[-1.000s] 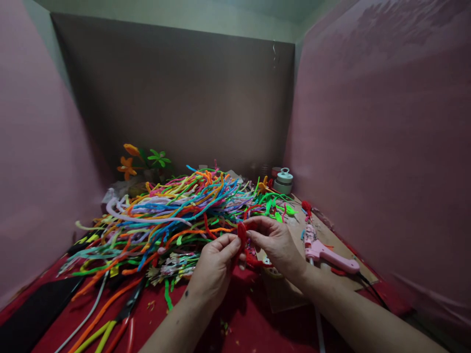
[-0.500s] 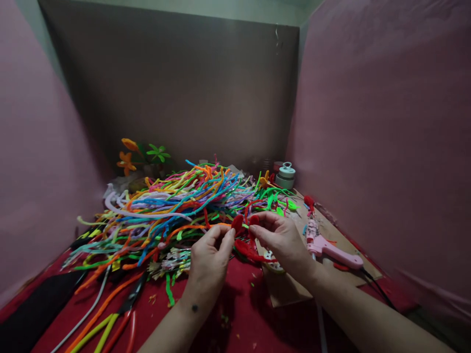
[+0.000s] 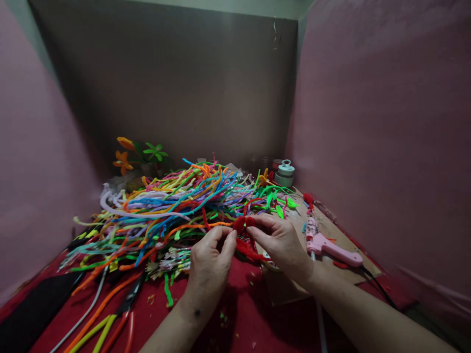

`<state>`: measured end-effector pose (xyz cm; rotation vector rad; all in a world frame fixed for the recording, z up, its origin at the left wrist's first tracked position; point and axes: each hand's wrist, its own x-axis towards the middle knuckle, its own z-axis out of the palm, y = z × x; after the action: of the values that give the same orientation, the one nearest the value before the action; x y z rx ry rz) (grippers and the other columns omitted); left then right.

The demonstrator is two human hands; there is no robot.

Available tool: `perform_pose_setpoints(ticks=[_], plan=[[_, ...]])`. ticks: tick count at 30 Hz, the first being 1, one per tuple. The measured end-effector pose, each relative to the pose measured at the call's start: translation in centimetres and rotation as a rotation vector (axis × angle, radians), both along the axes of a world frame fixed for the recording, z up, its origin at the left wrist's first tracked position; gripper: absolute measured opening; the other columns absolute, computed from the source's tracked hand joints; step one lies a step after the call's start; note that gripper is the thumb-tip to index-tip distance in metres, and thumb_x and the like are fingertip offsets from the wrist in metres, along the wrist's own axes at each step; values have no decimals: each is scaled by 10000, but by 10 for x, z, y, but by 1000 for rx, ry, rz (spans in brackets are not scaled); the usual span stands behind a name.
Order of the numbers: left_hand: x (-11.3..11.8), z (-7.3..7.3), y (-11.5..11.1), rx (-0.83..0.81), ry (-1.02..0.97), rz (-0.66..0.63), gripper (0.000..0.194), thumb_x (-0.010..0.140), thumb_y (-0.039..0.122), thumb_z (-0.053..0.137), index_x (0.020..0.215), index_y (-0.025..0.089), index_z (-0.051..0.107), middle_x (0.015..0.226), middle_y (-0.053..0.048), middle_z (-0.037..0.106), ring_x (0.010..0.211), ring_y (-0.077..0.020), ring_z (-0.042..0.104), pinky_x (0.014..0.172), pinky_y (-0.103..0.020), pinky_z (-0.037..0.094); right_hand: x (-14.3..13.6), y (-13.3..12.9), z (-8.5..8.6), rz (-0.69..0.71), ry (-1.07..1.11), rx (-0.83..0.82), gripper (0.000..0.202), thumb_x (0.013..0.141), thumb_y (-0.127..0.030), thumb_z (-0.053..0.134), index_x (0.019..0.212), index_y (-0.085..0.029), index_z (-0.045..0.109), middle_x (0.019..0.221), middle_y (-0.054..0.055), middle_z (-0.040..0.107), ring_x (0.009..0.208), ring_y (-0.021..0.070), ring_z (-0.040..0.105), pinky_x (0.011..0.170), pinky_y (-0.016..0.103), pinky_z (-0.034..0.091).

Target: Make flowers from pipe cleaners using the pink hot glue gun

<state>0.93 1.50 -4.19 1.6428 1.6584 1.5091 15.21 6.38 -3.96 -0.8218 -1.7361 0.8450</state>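
Note:
In the middle of the head view, both hands work on a red pipe cleaner piece (image 3: 247,252) with fuzzy loops bent into it. My left hand (image 3: 209,267) pinches one loop between thumb and forefinger. My right hand (image 3: 287,249) pinches the neighbouring loop, its fingertips close beside those of the left. The lower part of the red piece curves down between the hands. Behind them lies a large pile of multicoloured pipe cleaners (image 3: 191,198). A pink glue gun (image 3: 333,250) rests to the right of my right hand.
Pliers with red handles (image 3: 123,326) lie at the front left on the red cloth (image 3: 165,328). A cardboard sheet (image 3: 353,245) is under the glue gun. At the back stand orange flowers (image 3: 123,161) and a pale green container (image 3: 285,172). Pink walls (image 3: 386,122) flank the table.
My hands have brought the two red loops closer together, so the gap between them has narrowed. The view has shifted slightly.

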Motion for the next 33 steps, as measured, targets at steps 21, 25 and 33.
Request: perform_pose_setpoints(ticks=[21, 25, 33], plan=[[0, -2, 1, 16, 16, -26, 130, 772, 299, 558, 734, 197, 630, 670, -4, 622, 605, -142, 543, 595, -219, 402, -2, -2, 3, 37, 52, -38, 217, 762, -172, 572, 922, -187, 717, 793, 41, 702, 704, 164, 616, 656, 293, 493], [0, -3, 2, 27, -3, -23, 135, 760, 308, 574, 733, 197, 646, 674, -11, 631, 609, -148, 551, 598, -220, 408, -3, -2, 3, 35, 53, -48, 215, 765, -187, 574, 925, -189, 718, 779, 39, 695, 675, 157, 603, 625, 281, 486], [2, 0, 1, -59, -1, -12, 161, 764, 327, 559, 725, 193, 639, 627, 1, 617, 510, -120, 491, 480, -207, 352, -4, -3, 2, 35, 41, -85, 202, 784, -222, 559, 902, -172, 716, 718, 32, 654, 608, 136, 550, 520, 239, 434]])
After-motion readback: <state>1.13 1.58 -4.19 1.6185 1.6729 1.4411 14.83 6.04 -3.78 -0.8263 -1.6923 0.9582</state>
